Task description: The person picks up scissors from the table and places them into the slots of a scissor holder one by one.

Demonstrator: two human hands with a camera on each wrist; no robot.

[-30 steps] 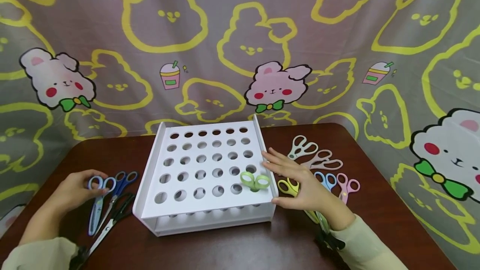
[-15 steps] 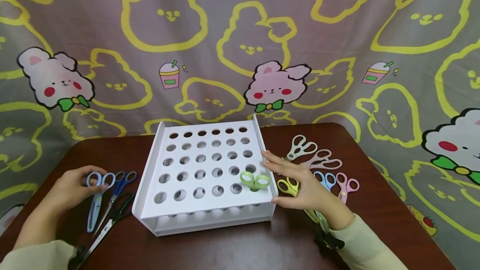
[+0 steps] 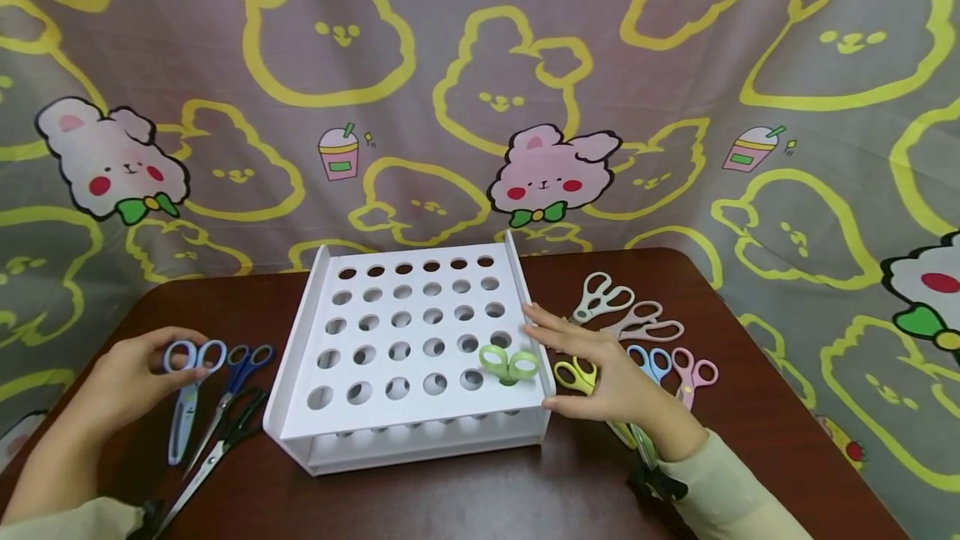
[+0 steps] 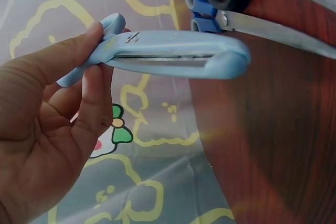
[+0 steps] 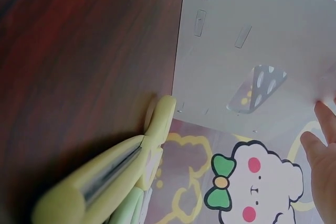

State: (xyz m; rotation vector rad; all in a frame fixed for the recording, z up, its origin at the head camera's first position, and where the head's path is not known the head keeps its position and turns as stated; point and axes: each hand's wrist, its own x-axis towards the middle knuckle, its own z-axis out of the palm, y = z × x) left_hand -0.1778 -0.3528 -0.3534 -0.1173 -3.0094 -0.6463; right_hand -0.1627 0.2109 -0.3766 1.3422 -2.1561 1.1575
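The light-blue plastic-handled scissors (image 3: 184, 382) are pinched at the handles by the left hand (image 3: 131, 377), lifted off the dark wooden table (image 3: 750, 432) – its grip clamped. The right hand (image 3: 600, 365), fingers straight, steadies the white perforated rack (image 3: 416, 348).

Backdrop: grey cloth (image 3: 675, 48) w/ yellow bunny outlines, pink bunnies.
Table: dark wood (image 3: 757, 432).
Right side: white (image 3: 602, 296), pink (image 3: 696, 371), blue scissors (image 3: 654, 360), lying flat.
Front left: black scissors (image 3: 225, 444).
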